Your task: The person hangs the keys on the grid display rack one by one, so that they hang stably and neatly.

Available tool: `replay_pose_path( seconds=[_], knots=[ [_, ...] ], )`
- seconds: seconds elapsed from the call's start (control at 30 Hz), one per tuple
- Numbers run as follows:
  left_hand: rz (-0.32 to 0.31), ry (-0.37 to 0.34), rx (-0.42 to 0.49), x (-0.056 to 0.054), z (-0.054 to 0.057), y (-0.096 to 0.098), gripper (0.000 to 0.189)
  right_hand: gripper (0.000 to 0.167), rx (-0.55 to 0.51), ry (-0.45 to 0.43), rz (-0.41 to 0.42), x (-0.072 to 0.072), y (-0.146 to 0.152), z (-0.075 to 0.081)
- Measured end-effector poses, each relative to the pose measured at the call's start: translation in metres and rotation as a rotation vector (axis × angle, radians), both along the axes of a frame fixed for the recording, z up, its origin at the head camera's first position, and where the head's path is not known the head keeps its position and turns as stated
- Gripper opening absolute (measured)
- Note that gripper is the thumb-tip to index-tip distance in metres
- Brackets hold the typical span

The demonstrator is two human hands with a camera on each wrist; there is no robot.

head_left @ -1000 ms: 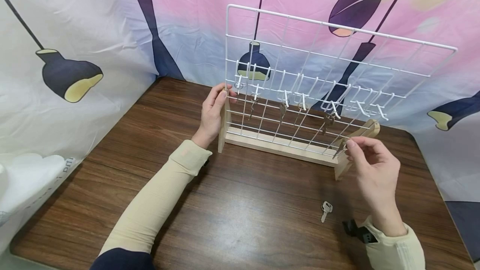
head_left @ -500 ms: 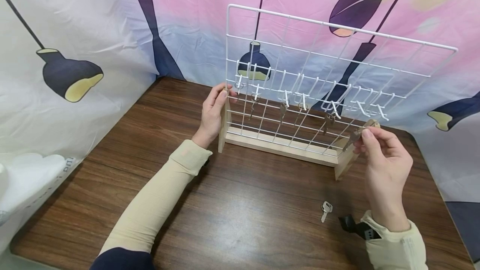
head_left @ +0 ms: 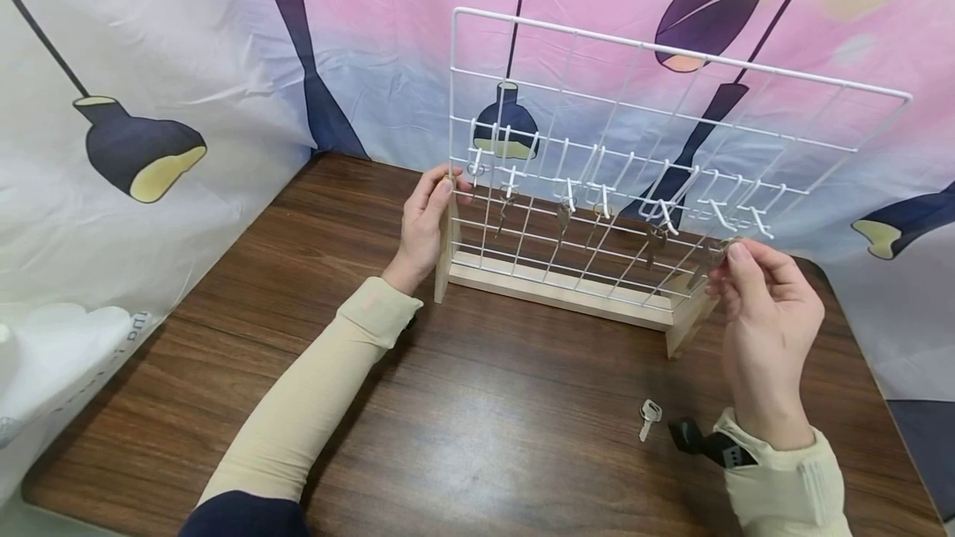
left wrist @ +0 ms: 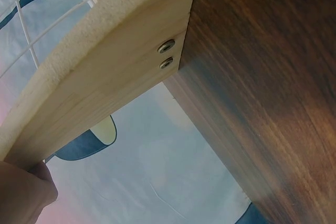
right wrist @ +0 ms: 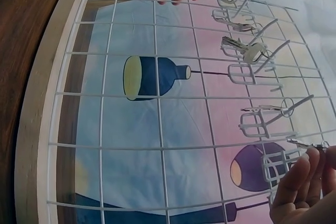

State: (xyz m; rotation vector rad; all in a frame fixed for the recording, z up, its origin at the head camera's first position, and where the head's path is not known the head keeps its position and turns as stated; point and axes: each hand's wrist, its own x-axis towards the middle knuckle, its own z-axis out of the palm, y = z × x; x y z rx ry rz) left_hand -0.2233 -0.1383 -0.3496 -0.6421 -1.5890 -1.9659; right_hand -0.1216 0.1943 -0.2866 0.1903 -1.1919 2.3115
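Observation:
My left hand [head_left: 424, 224] grips the left wooden side [left wrist: 105, 72] of a white wire grid rack [head_left: 671, 50]. My right hand [head_left: 776, 317] pinches a key [right wrist: 302, 143] by its ring end, just below the two rightmost white hooks [head_left: 720, 216]. In the right wrist view, the fingertips [right wrist: 313, 156] are close beside the hook end. Several keys on rings hang from the other hooks, among them a key [right wrist: 254, 52] and a dark key [head_left: 655, 247]. One silver key [head_left: 650, 419] lies on the tabletop in front of the rack.
The rack stands on a pale wooden base [head_left: 559, 292] on a brown wood-grain table [head_left: 462, 437]. A patterned cloth [head_left: 395, 40] hangs behind and at the sides. White plastic packaging [head_left: 60, 355] is at the left edge. A black strap [head_left: 709, 444] is on my right wrist.
My right hand has moved up and to the right with the pinched key, from low by the rack's right side to just under the right hooks. The left hand has stayed still.

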Motion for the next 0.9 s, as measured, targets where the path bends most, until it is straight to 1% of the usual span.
replay_pose_path(
  seconds=[0.13,0.33,0.43,0.63,0.77,0.9],
  knots=[
    [0.000,0.003,0.002,0.0000,0.0003,-0.0002,0.028,0.027,-0.040,0.004,0.012,-0.0014,-0.0009,0.0017],
    [-0.004,0.001,0.001,0.0002,0.0001,-0.0004,0.027,0.022,-0.105,0.001,0.053,-0.0028,-0.0010,0.0036],
    [-0.005,-0.002,0.003,0.0000,-0.0001,-0.0002,0.028,0.021,-0.117,0.003,0.067,-0.0034,-0.0008,0.0031],
    [-0.013,0.004,0.004,-0.0005,-0.0002,0.0001,0.036,0.024,-0.118,0.001,0.059,-0.0050,-0.0017,0.0027],
    [-0.006,0.001,0.000,-0.0003,0.0000,0.0000,0.035,0.025,-0.128,0.003,0.055,-0.0057,-0.0025,0.0035],
    [-0.002,0.001,-0.006,-0.0001,-0.0001,-0.0003,0.034,0.022,-0.137,-0.004,0.059,-0.0065,-0.0028,0.0041]
  ],
)
